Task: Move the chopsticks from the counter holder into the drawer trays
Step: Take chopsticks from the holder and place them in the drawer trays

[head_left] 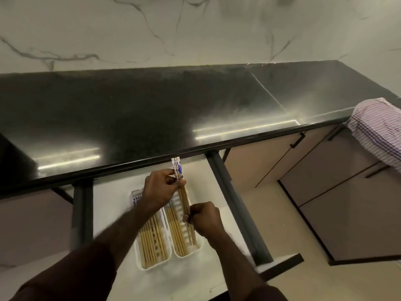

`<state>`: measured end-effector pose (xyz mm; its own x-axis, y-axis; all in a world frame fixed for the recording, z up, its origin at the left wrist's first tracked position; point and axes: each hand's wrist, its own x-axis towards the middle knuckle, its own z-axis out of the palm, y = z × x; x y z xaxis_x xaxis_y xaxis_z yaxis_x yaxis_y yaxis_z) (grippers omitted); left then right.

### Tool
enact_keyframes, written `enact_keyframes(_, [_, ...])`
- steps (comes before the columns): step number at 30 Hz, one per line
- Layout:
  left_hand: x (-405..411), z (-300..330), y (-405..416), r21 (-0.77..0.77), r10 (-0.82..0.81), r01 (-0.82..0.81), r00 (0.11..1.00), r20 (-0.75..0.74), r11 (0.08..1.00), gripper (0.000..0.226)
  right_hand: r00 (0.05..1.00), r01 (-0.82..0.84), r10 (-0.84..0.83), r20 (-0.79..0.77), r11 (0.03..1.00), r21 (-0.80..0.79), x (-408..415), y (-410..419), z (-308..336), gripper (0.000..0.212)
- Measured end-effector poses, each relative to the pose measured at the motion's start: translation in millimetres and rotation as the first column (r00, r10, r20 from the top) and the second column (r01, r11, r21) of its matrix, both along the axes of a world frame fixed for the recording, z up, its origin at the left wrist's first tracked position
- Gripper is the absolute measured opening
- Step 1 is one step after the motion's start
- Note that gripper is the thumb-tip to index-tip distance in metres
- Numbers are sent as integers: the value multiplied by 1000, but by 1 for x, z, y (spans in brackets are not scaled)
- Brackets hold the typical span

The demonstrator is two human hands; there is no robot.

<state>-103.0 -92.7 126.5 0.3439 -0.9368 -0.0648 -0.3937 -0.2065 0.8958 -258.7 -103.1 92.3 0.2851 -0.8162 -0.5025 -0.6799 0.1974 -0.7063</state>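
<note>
Holding one small bundle of chopsticks (184, 199) between them, two hands work over an open drawer (217, 177). Right hand (206, 218): grip closed around the plain wooden tips at the near end. Left hand (161, 186): grip pinched shut on the far end, just below the white tops with blue pattern. The bundle is slim, straight and held over the right tray; its exact count cannot be told, though three patterned tops show.

Two white plastic trays (168, 256), oblong with rounded corners and slotted floors, sit side by side on the pale drawer bottom, touching. Each holds a row of light wooden chopsticks lying lengthwise; the left tray looks fuller.

Beyond the drawer runs the table (152, 105), a dark, glossy speckled stone slab with a rounded front edge. A crinkled striped cloth (378, 129) in purple and white hangs over its right end. White marble-patterned wall (195, 29) with grey veins rises behind.
</note>
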Motion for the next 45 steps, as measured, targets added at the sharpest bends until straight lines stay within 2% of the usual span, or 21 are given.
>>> enact_keyframes(5, [-1, -38, -3, 87, -53, 37, 980, 193, 996, 17, 999, 13, -12, -49, 1000, 20, 5, -1, -33, 19])
enact_keyframes(12, [1, -85, -3, 223, -133, 76, 958, 253, 972, 21, 987, 9, -9, -162, 1000, -2, 13, 3, -66, 23])
enact_keyframes(15, [3, -103, -3, 257, -164, 79, 930, 329, 963, 28, 978, 9, -11, -211, 1000, -15, 17, 6, -77, 23])
enact_keyframes(19, [3, -122, -1, 346, -213, 17, 816, 538, 938, 54, 959, 0, -18, -282, 998, -64, 22, 10, -88, 22])
enact_keyframes(22, [2, -129, 0, 367, -247, 8, 753, 610, 930, 74, 944, 2, -27, -330, 997, -77, 27, 10, -93, 23])
enact_keyframes(25, [1, -135, 0, 398, -311, 26, 671, 673, 917, 83, 929, 5, -38, -369, 996, -90, 32, 12, -98, 24])
enact_keyframes(29, [-2, -143, -1, 484, -415, 49, 595, 688, 873, 88, 911, 41, -68, -407, 996, -75, 38, 17, -104, 26])
enact_keyframes(37, [-7, -150, -2, 547, -490, 77, 560, 668, 833, 88, 872, 50, -67, -484, 998, -47, 45, 17, -112, 24])
enact_keyframes(45, [-8, -150, -7, 577, -578, 162, 461, 673, 801, 72, 852, -5, -32, -523, 998, -69, 47, 17, -116, 27])
